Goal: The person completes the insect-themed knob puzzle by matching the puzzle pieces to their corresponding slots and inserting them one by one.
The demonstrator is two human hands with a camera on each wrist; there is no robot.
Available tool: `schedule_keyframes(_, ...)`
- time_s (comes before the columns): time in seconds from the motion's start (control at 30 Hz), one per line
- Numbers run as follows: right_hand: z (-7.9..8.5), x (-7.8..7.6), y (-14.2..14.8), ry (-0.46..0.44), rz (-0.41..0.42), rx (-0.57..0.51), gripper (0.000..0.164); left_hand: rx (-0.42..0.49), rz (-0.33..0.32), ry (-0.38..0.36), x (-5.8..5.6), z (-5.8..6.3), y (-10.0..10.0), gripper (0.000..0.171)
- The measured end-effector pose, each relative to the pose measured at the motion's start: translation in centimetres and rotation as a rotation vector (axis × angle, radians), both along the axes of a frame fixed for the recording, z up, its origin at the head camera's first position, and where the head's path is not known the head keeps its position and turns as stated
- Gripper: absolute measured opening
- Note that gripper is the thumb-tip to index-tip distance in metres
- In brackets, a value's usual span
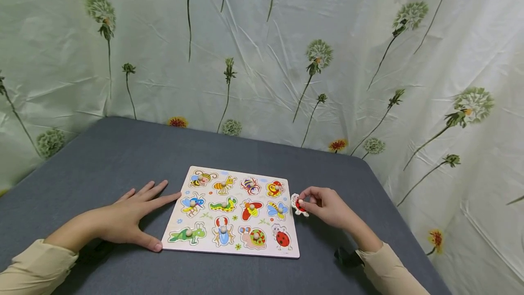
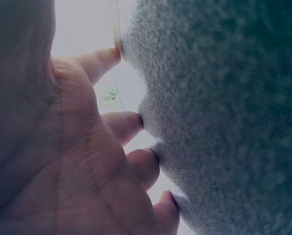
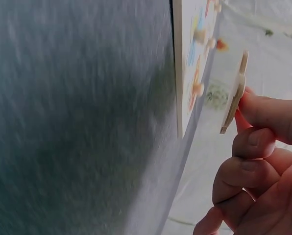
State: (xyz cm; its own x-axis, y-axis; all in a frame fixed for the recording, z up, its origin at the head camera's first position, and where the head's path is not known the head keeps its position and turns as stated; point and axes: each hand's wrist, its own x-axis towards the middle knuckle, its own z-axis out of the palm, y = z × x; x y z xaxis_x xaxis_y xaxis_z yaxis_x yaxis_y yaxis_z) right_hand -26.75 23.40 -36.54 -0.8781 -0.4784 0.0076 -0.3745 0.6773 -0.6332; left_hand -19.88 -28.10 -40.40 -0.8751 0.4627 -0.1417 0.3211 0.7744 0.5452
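Note:
A wooden peg puzzle board (image 1: 204,215) with insect pictures lies on the table. My right hand (image 1: 329,206) pinches a ladybug puzzle piece (image 1: 300,210) by its knob, just off the board's right edge. In the right wrist view that ladybug piece (image 3: 235,95) is seen edge-on, raised above the cloth. At the board's lower right corner a printed ladybug (image 1: 282,236) shows without a knob. Spread fingers of my left hand (image 1: 124,215) press on the cloth; thumb and index tips meet the board's left edge. The left wrist view shows its palm (image 2: 72,161) and fingertips against the cloth.
Other knobbed pieces, such as a caterpillar (image 1: 223,205) and a snail (image 1: 253,238), sit in the board. Dark grey cloth (image 1: 143,149) covers the table. A white curtain (image 1: 262,49) with printed flowers hangs behind it. Something dark (image 1: 348,257) is at the right wrist.

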Motion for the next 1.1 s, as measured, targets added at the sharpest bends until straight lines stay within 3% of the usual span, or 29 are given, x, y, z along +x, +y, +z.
schedule_keyframes(0.53, -0.6, 3.0, -2.3, -0.071, 0.113, -0.031, 0.01, -0.004, 0.007, -0.002, 0.0, -0.2, 0.0, 0.117)
schedule_keyframes(0.9, -1.5, 4.0, -3.3, -0.117, 0.164, -0.034, 0.011, -0.002, 0.002, 0.005, 0.0, -0.4, -0.2, 0.116)
schedule_keyframes(1.1, -1.7, 4.1, -3.6, -0.092, 0.199, -0.019, 0.008, 0.004, 0.001, 0.007, -0.1, -0.3, -0.1, 0.116)
